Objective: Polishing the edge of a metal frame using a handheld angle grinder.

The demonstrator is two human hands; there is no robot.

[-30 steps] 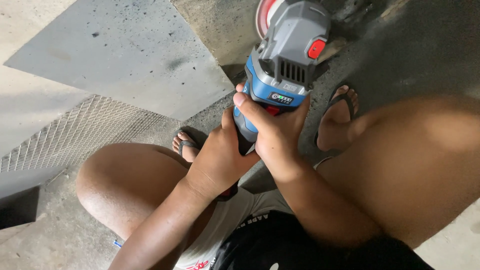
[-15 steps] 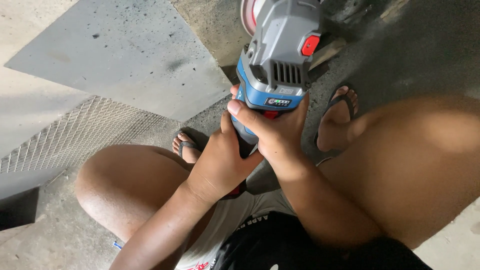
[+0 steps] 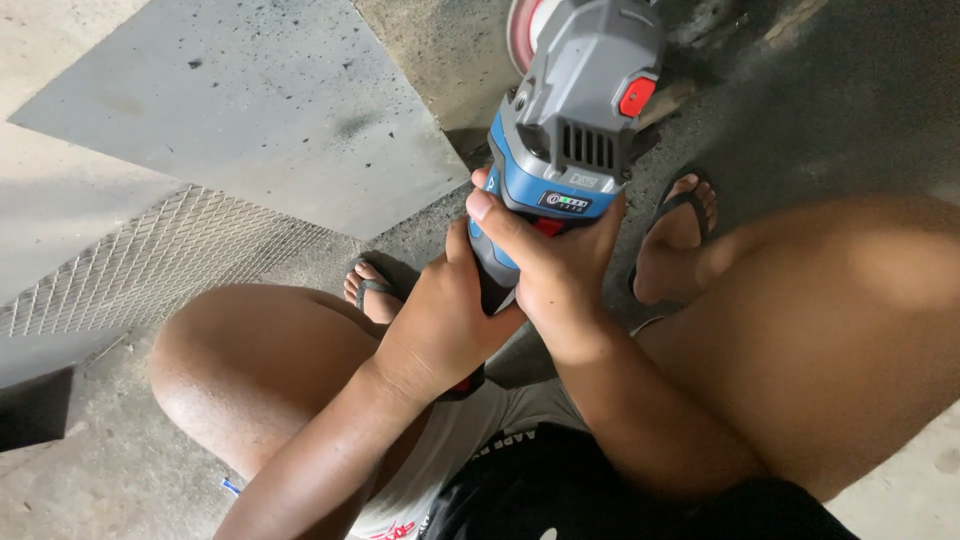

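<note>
The person squats over a concrete floor (image 3: 880, 90) and holds an angle grinder (image 3: 572, 130) between the knees, head end pointing away from the body. The right hand (image 3: 560, 270) is wrapped around the blue rear section of the body, fingers (image 3: 500, 222) closed across its top just behind the grey motor housing. The left hand (image 3: 440, 320) is clamped around the lower handle end, directly below and touching the right hand. The grinder's disc (image 3: 522, 30) sits at the far end, well apart from all fingers, partly cut off by the frame edge. A grey flat sheet (image 3: 250, 110) lies on the floor to the left, with a strip of metal mesh (image 3: 150, 265) beside it. Sandalled feet flank the tool.
</note>
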